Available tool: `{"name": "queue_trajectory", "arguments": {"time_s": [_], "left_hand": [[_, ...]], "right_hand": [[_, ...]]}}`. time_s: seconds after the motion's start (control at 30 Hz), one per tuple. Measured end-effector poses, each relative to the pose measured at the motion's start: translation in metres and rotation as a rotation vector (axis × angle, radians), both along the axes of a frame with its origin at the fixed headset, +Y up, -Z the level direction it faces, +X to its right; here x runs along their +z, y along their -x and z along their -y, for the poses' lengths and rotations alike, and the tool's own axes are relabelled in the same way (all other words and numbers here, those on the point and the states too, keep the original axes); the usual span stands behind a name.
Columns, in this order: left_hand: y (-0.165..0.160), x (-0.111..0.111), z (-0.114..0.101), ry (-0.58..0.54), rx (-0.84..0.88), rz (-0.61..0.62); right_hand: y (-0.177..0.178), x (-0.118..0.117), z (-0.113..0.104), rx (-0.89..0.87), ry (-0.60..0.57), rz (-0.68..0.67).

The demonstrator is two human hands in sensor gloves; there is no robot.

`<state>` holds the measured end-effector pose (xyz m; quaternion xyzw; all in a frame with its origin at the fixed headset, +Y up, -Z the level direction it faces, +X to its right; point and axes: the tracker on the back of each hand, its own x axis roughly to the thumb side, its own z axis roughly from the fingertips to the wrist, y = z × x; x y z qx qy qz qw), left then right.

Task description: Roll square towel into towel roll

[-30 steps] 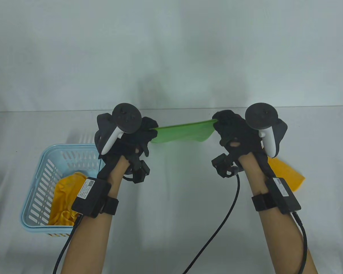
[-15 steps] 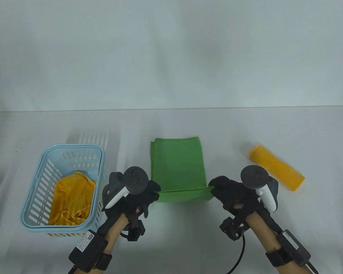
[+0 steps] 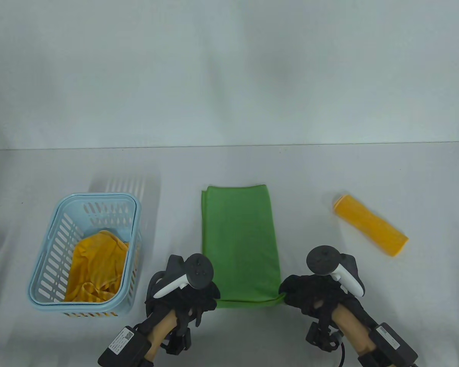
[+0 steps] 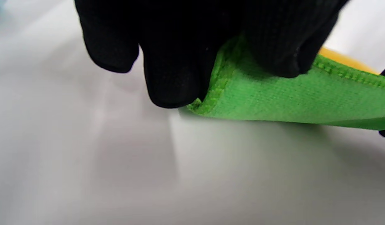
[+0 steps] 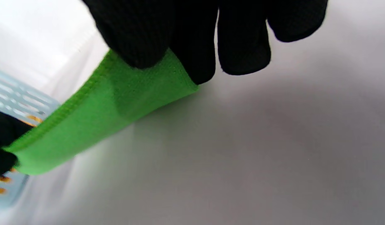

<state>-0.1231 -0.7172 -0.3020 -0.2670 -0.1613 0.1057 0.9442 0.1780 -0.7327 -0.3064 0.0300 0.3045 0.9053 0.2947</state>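
Both hands, left hand [image 3: 193,300] and right hand [image 3: 313,292], pinch the near corners of the soft, limp towel [image 3: 239,241] at lower centre, the best hold.

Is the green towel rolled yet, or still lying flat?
Flat, unrolled: the green towel lies spread on the table, while the left hand and right hand pinch its near corners.

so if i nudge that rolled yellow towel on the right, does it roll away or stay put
The rolled yellow towel is a cylinder lying on its side on the table, so it probably rolls sideways. It looks like soft cloth, likely light, and may loosen if pushed hard.
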Motion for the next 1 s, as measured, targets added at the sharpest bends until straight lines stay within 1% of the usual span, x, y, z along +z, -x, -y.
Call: {"name": "queue_trajectory", "arguments": {"time_s": [0.1, 0.2, 0.27, 0.4, 0.6, 0.77, 0.9, 1.0], "left_hand": [[-0.003, 0.0, 0.01, 0.037, -0.033, 0.02], [-0.004, -0.002, 0.018, 0.076, -0.06, 0.02], [-0.002, -0.005, 0.021, 0.093, -0.057, 0.003], [0.005, -0.014, 0.024, 0.121, -0.008, -0.071], [0.014, -0.024, 0.022, 0.037, -0.004, -0.171], [0.011, -0.027, 0.023, -0.062, -0.059, -0.223], [0.006, -0.027, 0.026, -0.129, -0.16, -0.217], [0.003, -0.026, 0.027, -0.144, -0.187, -0.214]], "right_hand": [[0.003, 0.001, 0.008, 0.046, 0.018, -0.016], [0.003, 0.001, 0.014, 0.041, 0.04, 0.002], [0.002, 0.0, 0.017, 0.025, 0.045, 0.033], [-0.003, -0.004, 0.021, 0.027, 0.039, 0.086], [-0.005, -0.009, 0.022, 0.022, 0.004, 0.187], [0.001, -0.014, 0.022, 0.114, -0.068, 0.222], [0.006, -0.016, 0.024, 0.197, -0.109, 0.225], [0.008, -0.015, 0.025, 0.217, -0.125, 0.226]]}}
